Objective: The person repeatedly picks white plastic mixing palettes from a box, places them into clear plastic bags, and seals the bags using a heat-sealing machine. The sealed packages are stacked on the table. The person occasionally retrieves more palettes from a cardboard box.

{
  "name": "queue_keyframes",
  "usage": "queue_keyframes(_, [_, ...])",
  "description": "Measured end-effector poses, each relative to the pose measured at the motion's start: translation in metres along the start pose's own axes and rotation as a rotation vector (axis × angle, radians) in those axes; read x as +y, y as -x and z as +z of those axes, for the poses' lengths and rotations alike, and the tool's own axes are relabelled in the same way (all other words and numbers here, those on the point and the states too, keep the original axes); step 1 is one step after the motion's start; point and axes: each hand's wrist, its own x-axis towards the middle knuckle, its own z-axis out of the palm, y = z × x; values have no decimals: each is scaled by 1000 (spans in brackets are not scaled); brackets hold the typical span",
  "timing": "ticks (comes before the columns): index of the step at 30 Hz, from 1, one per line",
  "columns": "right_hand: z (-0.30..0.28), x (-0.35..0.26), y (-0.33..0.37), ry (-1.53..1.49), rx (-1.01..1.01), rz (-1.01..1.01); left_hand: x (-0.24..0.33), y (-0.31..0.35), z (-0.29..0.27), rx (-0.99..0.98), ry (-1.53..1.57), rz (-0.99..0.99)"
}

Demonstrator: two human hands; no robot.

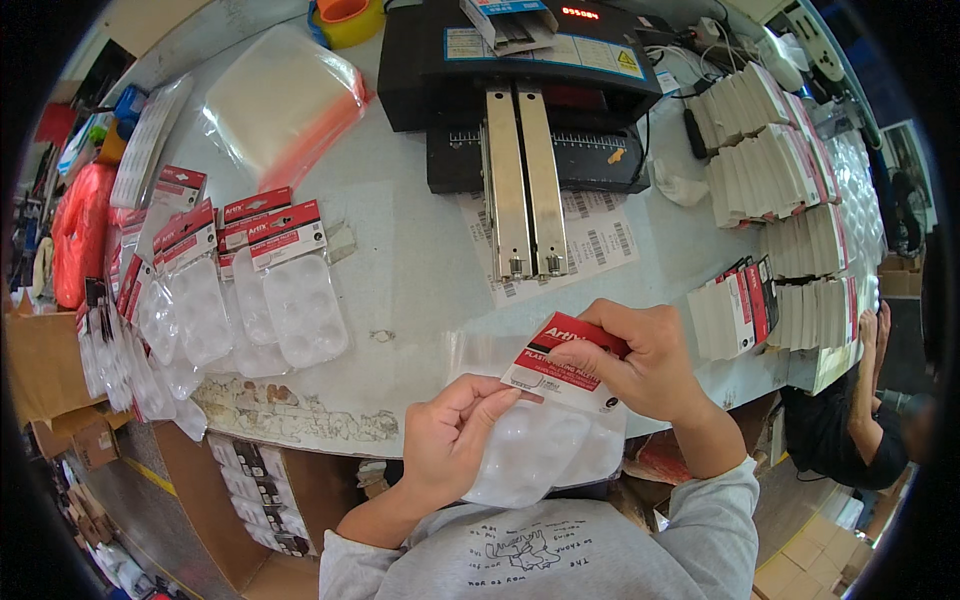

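Observation:
In front of my chest, at the table's near edge, is a red-and-white folded header card [562,368] at the top of a see-through bag. White plastic mixing palettes [530,450] with round wells hang below the card; one seems to overlap another. My right hand [650,365] grips the card's right side, thumb flat across its front. Thumb and fingers of my left hand [450,435] pinch at the card's lower left corner, by the bag's upper edge. What lies between those left fingertips is partly hidden.
Packed palettes with red header cards [285,290] lie in a pile at left. Behind them is a stack of see-through bags [285,105]. A black machine [520,75] with two metal rails [508,190] stands ahead. Card stacks [765,180] line the right side; a co-worker's arms [870,390] show beyond.

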Motion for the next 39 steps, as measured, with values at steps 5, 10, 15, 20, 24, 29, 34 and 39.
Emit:
queue_keyframes(5, [-2, 6, 2, 134, 2, -182, 4, 2, 1, 18, -121, -13])
queue_keyframes(10, [-3, 9, 0, 131, 20, -265, 1, 3, 4, -1, -106, 73])
queue_keyframes(15, [-18, 8, 13, -115, 53, 224, -7, 1, 5, 302, -88, 196])
queue_keyframes(20, [-18, 18, 33, -649, -255, 537, -16, -2, 6, 389, 13, 142])
queue_keyframes(24, [-11, 23, 38, -721, -222, 551, -20, -2, 10, 422, -6, 107])
queue_keyframes(29, [-12, 16, 36, -826, -292, 686, -13, 7, 8, 361, -108, -14])
queue_keyframes(34, [1, 34, 7, -831, -233, 790, -13, -27, -5, 247, -190, -108])
queue_keyframes(39, [17, 61, -17, -858, -33, 654, -31, -72, -12, 259, -165, -99])
